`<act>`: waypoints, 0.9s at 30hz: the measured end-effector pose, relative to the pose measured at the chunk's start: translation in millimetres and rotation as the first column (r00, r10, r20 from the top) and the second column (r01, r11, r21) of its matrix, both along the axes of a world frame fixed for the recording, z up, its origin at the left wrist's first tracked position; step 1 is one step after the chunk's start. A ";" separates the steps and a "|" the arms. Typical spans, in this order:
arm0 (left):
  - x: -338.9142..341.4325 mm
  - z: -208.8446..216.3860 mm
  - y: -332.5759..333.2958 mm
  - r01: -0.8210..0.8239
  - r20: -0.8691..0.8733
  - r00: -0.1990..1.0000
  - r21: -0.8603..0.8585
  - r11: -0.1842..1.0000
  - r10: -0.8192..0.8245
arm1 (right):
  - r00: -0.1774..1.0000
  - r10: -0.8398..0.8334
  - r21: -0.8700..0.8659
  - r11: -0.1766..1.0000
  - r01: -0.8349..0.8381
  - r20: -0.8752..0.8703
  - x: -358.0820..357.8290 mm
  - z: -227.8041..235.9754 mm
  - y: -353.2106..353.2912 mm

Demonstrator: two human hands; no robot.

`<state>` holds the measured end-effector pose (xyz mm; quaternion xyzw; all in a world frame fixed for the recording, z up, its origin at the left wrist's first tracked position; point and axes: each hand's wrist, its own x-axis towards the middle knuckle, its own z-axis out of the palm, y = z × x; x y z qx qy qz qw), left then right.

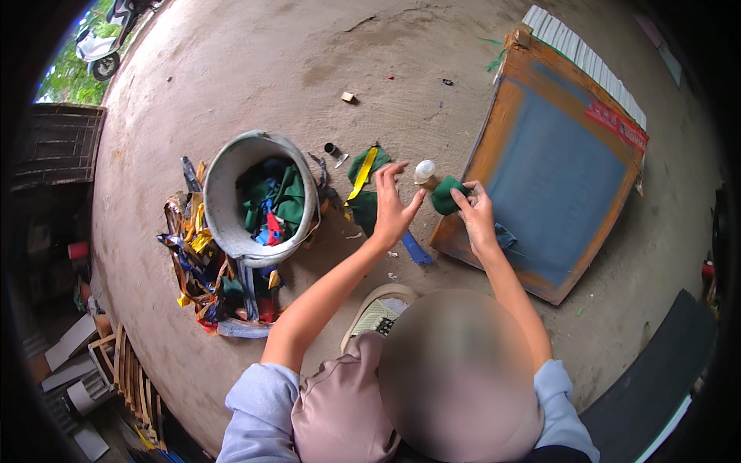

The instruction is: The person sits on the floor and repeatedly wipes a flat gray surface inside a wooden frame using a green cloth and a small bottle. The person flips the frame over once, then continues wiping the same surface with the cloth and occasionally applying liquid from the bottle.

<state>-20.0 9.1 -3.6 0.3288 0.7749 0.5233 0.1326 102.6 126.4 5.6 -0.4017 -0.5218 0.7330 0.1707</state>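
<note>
My right hand [478,217] pinches a small piece of dark green cloth [446,197] between thumb and fingers. Just beyond the cloth is a small object with a rounded translucent white top [424,170] and a brownish lower part, perhaps a bottle; whether it touches the cloth I cannot tell. To the left, my left hand [394,214] is raised with thumb and fingers apart, holding nothing. Beneath and beside it lie green cloth scraps [363,210], a yellow strip [361,176] and a blue strip [417,250] on the ground.
A grey bucket [219,212] holds green, blue and red scraps. Mixed coloured strips [193,255] are heaped beside it. At right lies a large blue-grey panel [556,170] with a brown frame. My shoe [377,316] is below my left hand; a small black cylinder [330,149] lies farther off.
</note>
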 end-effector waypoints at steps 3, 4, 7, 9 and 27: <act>-10.6 -18.7 16.6 0.016 -0.184 0.983 -0.074 0.997 -0.030 | 0.999 -0.042 -0.081 0.996 0.041 -0.005 6.1 0.3 3.1; -13.1 -28.9 21.6 0.035 -0.144 0.988 -0.099 0.995 -0.049 | 0.998 -0.057 -0.107 0.993 0.055 -0.013 10.0 -0.4 3.9; -13.8 -43.6 25.7 0.022 -0.020 0.999 -0.132 0.991 -0.025 | 0.996 -0.084 -0.180 0.980 0.081 -0.012 23.5 1.7 3.2; -1.5 -37.3 29.5 0.002 0.065 0.998 -0.082 0.997 0.003 | 0.991 -0.133 -0.223 0.966 0.132 0.009 45.3 1.9 8.6; 101.2 188.5 68.7 0.703 -0.180 0.652 -0.222 0.676 -0.737 | 0.824 -0.476 -0.168 0.879 0.446 -0.307 179.5 155.5 17.3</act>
